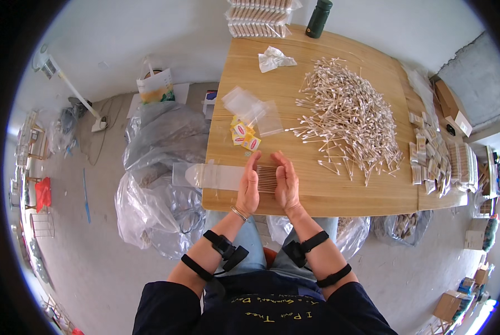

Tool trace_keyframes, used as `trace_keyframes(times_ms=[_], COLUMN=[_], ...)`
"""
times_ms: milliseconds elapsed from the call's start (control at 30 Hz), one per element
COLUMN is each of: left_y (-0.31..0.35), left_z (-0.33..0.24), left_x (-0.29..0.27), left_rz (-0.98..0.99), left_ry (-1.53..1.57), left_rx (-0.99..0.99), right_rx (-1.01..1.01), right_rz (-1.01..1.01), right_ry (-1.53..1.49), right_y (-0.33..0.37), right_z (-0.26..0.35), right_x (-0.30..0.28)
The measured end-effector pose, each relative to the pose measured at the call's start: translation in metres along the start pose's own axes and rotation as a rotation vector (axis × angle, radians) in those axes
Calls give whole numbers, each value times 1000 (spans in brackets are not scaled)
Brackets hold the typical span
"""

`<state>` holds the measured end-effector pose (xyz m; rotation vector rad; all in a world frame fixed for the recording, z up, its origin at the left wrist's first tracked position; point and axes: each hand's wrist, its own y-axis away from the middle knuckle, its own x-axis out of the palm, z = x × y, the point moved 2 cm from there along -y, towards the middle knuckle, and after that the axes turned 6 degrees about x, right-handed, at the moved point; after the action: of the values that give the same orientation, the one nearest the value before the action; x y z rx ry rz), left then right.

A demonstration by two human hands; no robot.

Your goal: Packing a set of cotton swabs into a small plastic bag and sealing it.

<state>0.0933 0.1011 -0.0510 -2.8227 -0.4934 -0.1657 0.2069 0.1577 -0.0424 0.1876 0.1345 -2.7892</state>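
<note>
A neat row of cotton swabs (267, 180) lies side by side on the wooden table, near its front edge. My left hand (249, 185) is upright at the left ends of the swabs, fingers stretched out. Facing it, my right hand (287, 183) stands at their right ends, also with straight fingers. The palms flank the row, and neither hand is closed around it. Left of my left hand lies a white strip with a clear plastic sleeve (182, 175), reaching past the table's edge. Just beyond are yellow-and-white labels (241, 134) and clear plastic bags (247, 107).
A large heap of loose cotton swabs (350, 117) covers the table's right half. Farther back are a crumpled tissue (274, 60), stacked swab packs (259, 19) and a dark green bottle (319, 19). Small packs (428, 153) pile at the right; big plastic sacks (160, 184) stand left.
</note>
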Motion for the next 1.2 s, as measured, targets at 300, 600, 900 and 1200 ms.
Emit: trace_keyframes(times_ms=[300, 600, 900, 1200], left_y=[1, -7, -4, -5], left_z=[7, -2, 5, 6], left_x=[-4, -1, -4, -8], left_rz=[13, -144, 50, 39], left_ry=[71, 145, 79, 162], left_rx=[-9, 55, -18, -37], right_rx=[12, -1, -22, -187], right_rz=[-118, -95, 6, 245], right_ry=[-126, -133, -15, 918], right_y=[8, 11, 12, 33], right_z=[2, -1, 7, 13], right_x=[2, -21, -3, -14])
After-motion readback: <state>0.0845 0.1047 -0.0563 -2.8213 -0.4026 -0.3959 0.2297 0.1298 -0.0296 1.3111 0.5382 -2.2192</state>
